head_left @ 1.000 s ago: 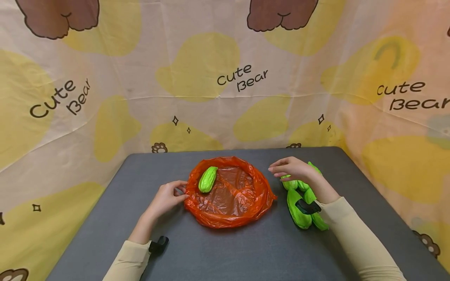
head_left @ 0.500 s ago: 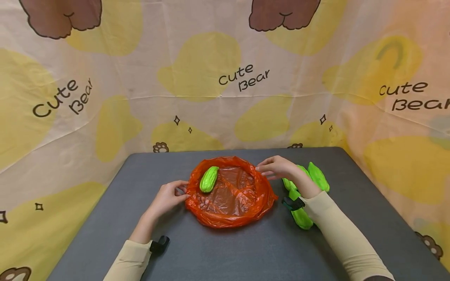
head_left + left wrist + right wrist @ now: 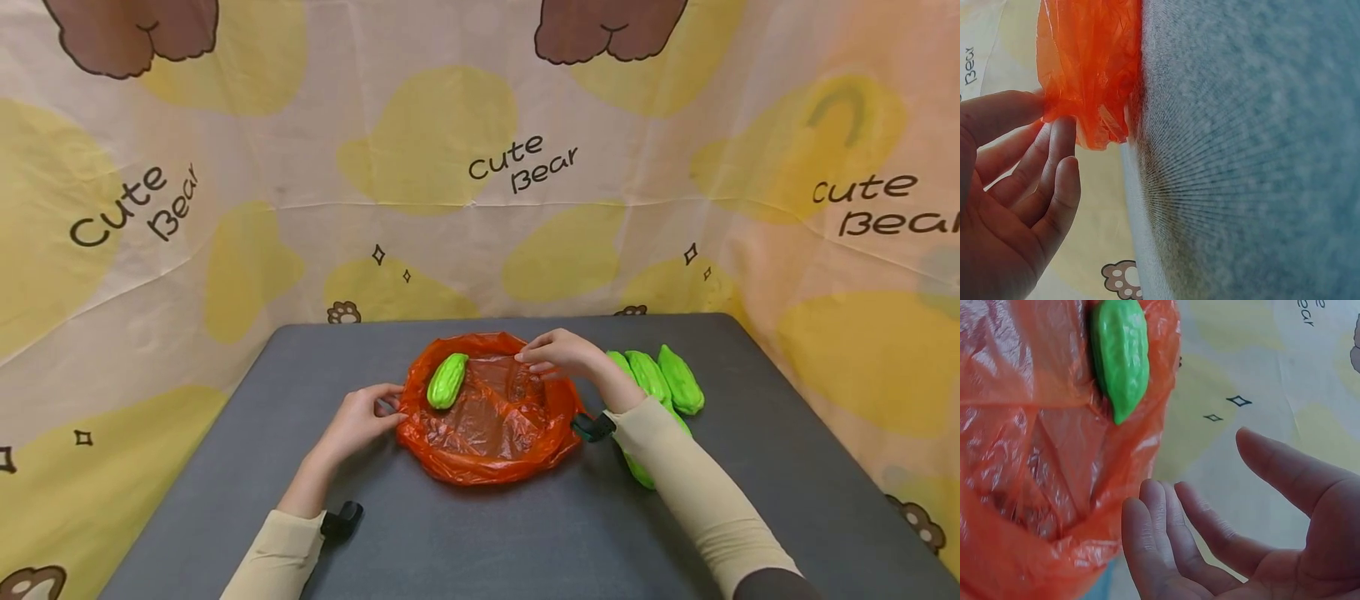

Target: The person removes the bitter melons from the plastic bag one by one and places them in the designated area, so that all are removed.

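Observation:
An orange-red plastic bag lies on the table with its mouth spread wide and its rim rolled. Inside it, at the left, rests one bright green, ridged bitter melon; the right wrist view shows its pointed tip. My left hand pinches the bag's left rim between thumb and fingers, seen close in the left wrist view. Over the bag's right back rim hovers my right hand, fingers slightly bent, thumb apart, holding nothing. Several more bitter melons lie right of the bag, partly hidden by the right forearm.
The grey table has its back edge against a patterned cloth backdrop with bears and lettering. More cloth hangs along the left and right sides. A black wrist strap mount sits on my left wrist.
My right hand has moved left from beside the loose bitter melons to above the bag's right rim. The left hand has stayed at the bag's left rim.

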A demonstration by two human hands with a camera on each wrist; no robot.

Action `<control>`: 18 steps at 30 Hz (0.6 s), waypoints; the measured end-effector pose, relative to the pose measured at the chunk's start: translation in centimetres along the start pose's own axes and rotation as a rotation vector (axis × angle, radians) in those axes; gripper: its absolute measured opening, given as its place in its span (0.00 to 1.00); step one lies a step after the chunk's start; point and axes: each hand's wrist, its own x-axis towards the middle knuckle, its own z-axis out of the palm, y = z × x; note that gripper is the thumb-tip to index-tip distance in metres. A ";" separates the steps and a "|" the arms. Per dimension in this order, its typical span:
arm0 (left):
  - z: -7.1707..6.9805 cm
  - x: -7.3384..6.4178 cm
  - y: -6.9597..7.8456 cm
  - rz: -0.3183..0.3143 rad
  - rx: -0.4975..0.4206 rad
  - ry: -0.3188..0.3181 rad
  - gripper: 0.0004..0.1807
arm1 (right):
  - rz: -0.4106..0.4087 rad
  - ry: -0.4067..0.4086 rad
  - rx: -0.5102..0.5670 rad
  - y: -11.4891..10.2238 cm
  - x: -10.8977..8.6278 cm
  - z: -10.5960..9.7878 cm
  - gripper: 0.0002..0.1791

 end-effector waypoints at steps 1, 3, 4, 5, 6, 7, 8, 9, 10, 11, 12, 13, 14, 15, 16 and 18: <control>0.0 0.0 0.0 0.002 0.000 -0.001 0.21 | -0.005 -0.002 -0.005 -0.1 0.2 0.2 0.25; 0.0 0.0 0.0 0.007 -0.001 -0.001 0.22 | -0.005 -0.002 -0.015 -0.3 0.6 0.6 0.25; 0.0 0.0 0.0 0.003 -0.002 -0.001 0.22 | -0.006 -0.004 -0.019 -0.4 0.9 0.8 0.25; 0.0 0.0 0.0 0.006 -0.001 0.000 0.22 | -0.004 -0.004 -0.020 -0.5 1.2 1.0 0.24; 0.0 0.0 0.0 0.007 -0.001 0.000 0.22 | -0.002 -0.005 -0.023 -0.6 1.4 1.3 0.24; 0.0 0.0 0.0 0.007 0.000 0.000 0.22 | 0.001 -0.005 -0.024 -0.7 1.7 1.5 0.24; 0.0 0.0 0.0 0.011 0.002 -0.002 0.22 | 0.007 -0.005 -0.018 -0.7 2.0 1.7 0.23; 0.0 0.0 0.0 0.011 0.002 -0.003 0.22 | 0.011 -0.005 -0.016 -0.8 2.2 2.0 0.23; 0.0 0.0 0.0 0.010 0.001 -0.002 0.21 | 0.017 -0.005 -0.011 -0.8 2.5 2.3 0.23; 0.0 -0.1 0.0 0.012 0.000 0.000 0.21 | 0.023 -0.002 -0.002 -0.9 2.7 2.5 0.23; 0.0 -0.1 0.1 0.011 -0.001 0.001 0.21 | 0.028 -0.001 0.005 -1.0 2.9 2.7 0.24; 0.0 -0.1 0.1 0.012 0.000 0.002 0.21 | 0.030 0.001 0.009 -1.0 3.1 3.0 0.24; -0.1 -0.2 0.0 0.017 0.003 0.003 0.21 | 0.030 0.002 0.011 -1.0 3.2 3.2 0.24; -0.1 -0.2 0.1 0.012 0.002 0.007 0.21 | 0.029 0.007 0.005 -1.0 3.4 3.4 0.24; -0.1 -0.2 0.1 0.010 0.001 0.010 0.21 | 0.029 0.006 0.008 -1.0 3.6 3.6 0.24; 0.0 -0.2 0.0 0.005 0.005 0.010 0.21 | 0.030 0.010 0.012 -1.1 3.9 4.1 0.24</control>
